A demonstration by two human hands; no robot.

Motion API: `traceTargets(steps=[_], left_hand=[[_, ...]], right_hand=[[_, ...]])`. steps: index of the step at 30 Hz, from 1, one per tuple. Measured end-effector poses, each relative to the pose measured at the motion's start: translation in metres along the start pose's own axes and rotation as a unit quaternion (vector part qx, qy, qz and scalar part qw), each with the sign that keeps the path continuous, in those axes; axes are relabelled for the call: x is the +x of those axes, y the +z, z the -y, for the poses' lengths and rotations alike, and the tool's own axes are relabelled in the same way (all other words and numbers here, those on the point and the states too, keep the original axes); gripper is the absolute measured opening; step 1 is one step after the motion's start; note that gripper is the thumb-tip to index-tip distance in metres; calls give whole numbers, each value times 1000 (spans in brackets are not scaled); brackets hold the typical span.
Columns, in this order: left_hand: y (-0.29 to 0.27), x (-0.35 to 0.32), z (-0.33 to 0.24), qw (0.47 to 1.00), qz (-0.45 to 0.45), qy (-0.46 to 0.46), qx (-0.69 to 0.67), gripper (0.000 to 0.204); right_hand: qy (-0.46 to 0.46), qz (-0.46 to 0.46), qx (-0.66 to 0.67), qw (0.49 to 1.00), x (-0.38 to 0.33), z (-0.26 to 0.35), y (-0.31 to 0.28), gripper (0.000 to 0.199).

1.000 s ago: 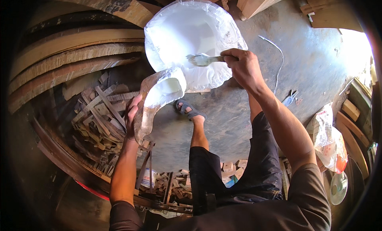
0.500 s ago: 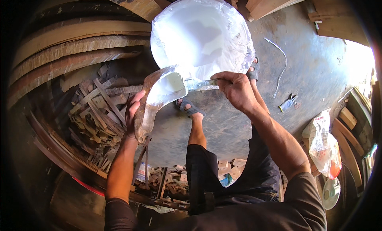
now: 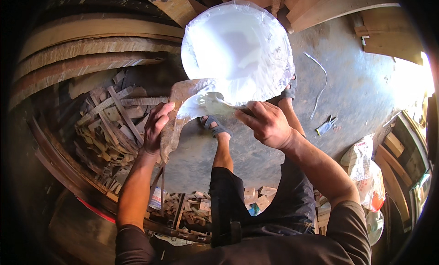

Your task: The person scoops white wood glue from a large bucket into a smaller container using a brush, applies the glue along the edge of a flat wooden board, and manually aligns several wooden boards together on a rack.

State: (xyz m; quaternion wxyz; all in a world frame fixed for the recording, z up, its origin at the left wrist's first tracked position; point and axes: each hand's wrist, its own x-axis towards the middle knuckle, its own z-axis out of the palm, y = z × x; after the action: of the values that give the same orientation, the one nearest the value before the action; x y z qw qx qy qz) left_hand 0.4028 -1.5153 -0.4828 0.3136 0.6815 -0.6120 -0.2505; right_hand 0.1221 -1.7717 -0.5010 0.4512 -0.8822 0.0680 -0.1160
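Observation:
My left hand [image 3: 156,127] is closed around the lower side of a curved brown wooden piece [image 3: 172,128], whose upper inner face is wet with white. My right hand [image 3: 270,127] is closed on the end of a narrow, white-smeared applicator [image 3: 221,107]. That tool reaches left against the coated face; its exact kind is unclear. Just beyond both hands stands a round white bucket [image 3: 285,66] with white liquid inside and crusted, smeared walls. The wooden piece overlaps the bucket's near left rim; whether they touch I cannot tell.
Long curved boards [image 3: 100,48] are stacked at the left, above a heap of wood scraps [image 3: 109,123]. A bent pale strip [image 3: 323,82] and a glove [image 3: 326,125] lie on the floor to the right. A white sack [image 3: 361,166] stands at the lower right.
The applicator's handle has tilted and its end moved down with my right hand. The wooden piece has shifted slightly and turned. The bucket appears a little lower and farther right in view.

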Motion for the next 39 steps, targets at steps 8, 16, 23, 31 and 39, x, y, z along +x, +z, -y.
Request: traceTargets(steps=[8, 16, 23, 31, 39], left_hand=[[-6, -1, -1, 999, 35, -9, -5, 46], [-9, 8, -3, 999, 42, 25, 1, 43], [-13, 20, -8, 998, 37, 40, 6, 40], [-12, 29, -13, 1000, 25, 8, -15, 38], [-14, 36, -19, 999, 22, -16, -25, 39]], right_hand=[[55, -3, -4, 998, -8, 12, -37, 37], [391, 8, 66, 918, 60, -34, -64, 19], [360, 182, 99, 910, 119, -58, -56, 20], [287, 296, 87, 907, 164, -65, -50, 17], [222, 274, 122, 928, 155, -44, -49, 14]])
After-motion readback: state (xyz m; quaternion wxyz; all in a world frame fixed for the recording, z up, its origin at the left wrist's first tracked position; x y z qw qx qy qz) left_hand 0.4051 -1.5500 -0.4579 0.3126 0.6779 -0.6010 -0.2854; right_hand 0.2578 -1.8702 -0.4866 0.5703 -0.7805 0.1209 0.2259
